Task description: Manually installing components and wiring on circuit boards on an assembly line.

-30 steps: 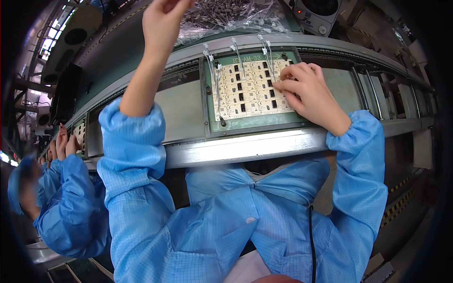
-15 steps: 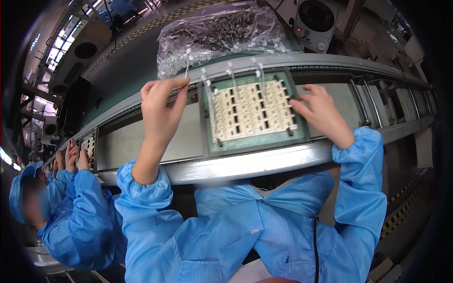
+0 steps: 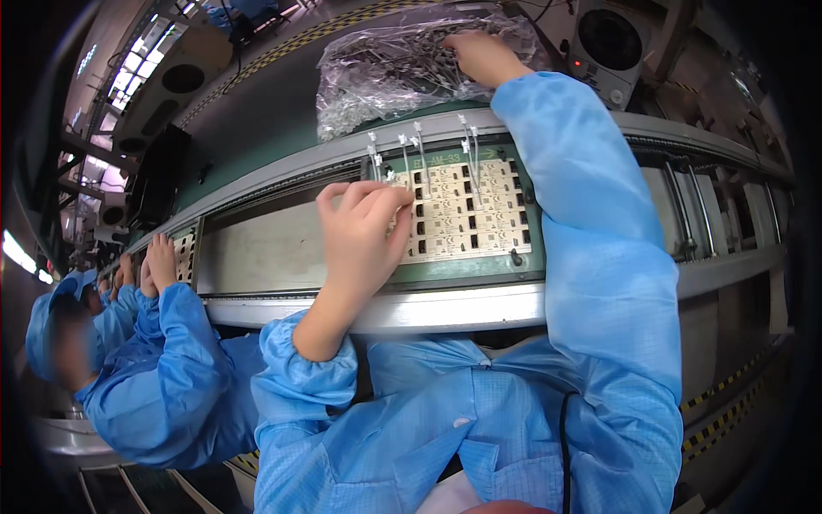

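A panel of cream circuit boards (image 3: 449, 210) lies in a green fixture (image 3: 467, 272) on the rail line in front of me. Several thin white wire leads with small connectors stand up from its far part. At the panel's left side, my left hand (image 3: 364, 231) pinches a white wire lead (image 3: 405, 158) low down, near the board surface. My right hand (image 3: 486, 58) reaches across the fixture's right side into a clear plastic bag (image 3: 342, 116) of loose wire leads (image 3: 402, 60). Its fingers are bent among the leads; what they grip cannot be made out.
Metal rails (image 3: 445, 310) run along the near and far sides of the line. A fan-like grey unit (image 3: 604, 51) stands behind at the right. To my left, a person in blue (image 3: 163, 377) works at another panel (image 3: 184, 253).
My left hand has moved right and down to the panel with the wire lead. My right hand has left the fixture's right edge and gone up into the bag.
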Tool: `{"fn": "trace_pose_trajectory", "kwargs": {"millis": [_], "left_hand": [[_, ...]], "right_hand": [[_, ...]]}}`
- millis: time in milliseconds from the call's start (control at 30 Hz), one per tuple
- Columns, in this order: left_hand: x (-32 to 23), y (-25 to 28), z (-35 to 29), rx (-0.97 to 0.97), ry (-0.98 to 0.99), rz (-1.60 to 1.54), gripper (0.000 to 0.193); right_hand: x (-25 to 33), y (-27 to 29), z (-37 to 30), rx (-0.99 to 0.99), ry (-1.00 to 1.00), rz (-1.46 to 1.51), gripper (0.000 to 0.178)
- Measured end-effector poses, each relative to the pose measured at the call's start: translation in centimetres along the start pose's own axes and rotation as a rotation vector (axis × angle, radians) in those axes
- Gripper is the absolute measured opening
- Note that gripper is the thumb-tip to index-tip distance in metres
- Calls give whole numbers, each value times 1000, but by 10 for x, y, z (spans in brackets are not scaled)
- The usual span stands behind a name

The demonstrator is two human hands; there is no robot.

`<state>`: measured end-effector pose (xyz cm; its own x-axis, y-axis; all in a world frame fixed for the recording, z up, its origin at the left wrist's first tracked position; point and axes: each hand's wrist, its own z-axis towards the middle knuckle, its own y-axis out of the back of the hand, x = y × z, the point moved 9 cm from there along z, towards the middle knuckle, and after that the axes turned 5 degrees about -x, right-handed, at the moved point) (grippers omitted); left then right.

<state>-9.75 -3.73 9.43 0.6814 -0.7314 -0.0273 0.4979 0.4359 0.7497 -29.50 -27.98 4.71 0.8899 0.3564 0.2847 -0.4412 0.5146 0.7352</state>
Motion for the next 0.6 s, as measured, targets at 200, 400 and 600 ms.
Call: {"fn": "trace_pose_trajectory", "kwargs": {"millis": [200,400,600], "left_hand": [[9,-20,-11,46,59,-25,16],[9,-24,-8,111,70,-90,15],[1,-50,-12,210,118,-109,12]], "right_hand": [[1,-77,30,224,1,-342,37],[-40,-72,46,60,49,-79,21],[-88,-18,57,-182,2,266,21]]}}
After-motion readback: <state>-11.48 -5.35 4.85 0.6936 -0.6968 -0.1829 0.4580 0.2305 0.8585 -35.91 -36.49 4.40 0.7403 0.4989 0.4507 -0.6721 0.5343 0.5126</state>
